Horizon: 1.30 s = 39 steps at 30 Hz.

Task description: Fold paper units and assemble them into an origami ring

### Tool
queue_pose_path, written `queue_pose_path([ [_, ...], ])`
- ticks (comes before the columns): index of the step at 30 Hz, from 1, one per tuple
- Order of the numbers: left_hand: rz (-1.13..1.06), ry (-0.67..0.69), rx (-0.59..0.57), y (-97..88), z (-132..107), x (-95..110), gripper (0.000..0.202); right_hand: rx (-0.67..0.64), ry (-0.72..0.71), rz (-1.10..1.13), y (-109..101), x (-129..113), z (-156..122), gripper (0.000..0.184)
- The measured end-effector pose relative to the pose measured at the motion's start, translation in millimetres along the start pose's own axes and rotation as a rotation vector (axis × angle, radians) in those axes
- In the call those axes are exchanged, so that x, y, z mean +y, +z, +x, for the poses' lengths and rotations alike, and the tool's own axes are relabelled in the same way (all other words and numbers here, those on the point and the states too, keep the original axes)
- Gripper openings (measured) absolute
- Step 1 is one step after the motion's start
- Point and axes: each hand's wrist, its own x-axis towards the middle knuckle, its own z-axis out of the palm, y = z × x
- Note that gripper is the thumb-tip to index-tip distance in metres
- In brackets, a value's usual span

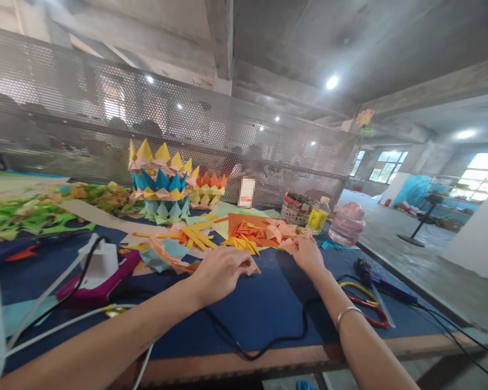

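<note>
My left hand (222, 271) rests on the dark blue table (260, 314), fingers curled around a small peach folded paper piece (252, 267). My right hand (307, 253) reaches into a heap of orange, yellow and pink folded paper pieces (254, 234), its fingers pinched on a pink piece (288, 245) at the heap's edge. A silver bracelet (347, 312) circles my right wrist.
Stacked origami crowns (160, 181) and a smaller orange one (208, 190) stand at the back before a perforated metal screen. A pink glue gun (101, 284) lies left, a blue one (380, 280) and scissors (364, 303) right, with cables across the table. A yellow bottle (319, 216) and a pink jar (347, 223) stand at the right.
</note>
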Motion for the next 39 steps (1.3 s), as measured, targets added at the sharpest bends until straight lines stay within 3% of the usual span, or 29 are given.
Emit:
queue_pose_path([
  [3,-0.031,0.008,-0.015,-0.9,0,1,0.016,0.022,0.016,0.074,-2,-1,0,0.014],
  [9,-0.042,-0.007,-0.028,-0.8,-1,1,0.016,0.025,0.066,0.267,1,-1,-1,0.025],
  [15,-0.031,-0.014,-0.029,-1.7,1,0,0.016,0.015,0.093,0.613,-2,-6,1,0.03],
  [22,0.043,-0.046,0.011,0.5,0,-2,0.011,-0.3,-0.048,1.17,-12,-29,-15,0.04],
  [27,-0.012,-0.083,0.199,3.0,1,-3,0.008,-0.477,-0.112,1.367,-18,-39,-30,0.051],
  [30,-0.104,-0.061,0.269,5.0,2,-4,0.022,-0.528,-0.147,1.427,-21,-46,-38,0.05],
  [33,-0.215,-0.047,0.252,6.0,3,-3,0.021,-0.563,-0.181,1.467,-23,-53,-45,0.045],
  [36,-0.336,-0.101,0.197,5.3,4,0,0.008,-0.607,-0.231,1.482,-23,-58,-49,0.043],
  [39,-0.427,-0.158,0.161,5.7,5,0,0.009,-0.623,-0.267,1.483,-23,-60,-50,0.045],
])
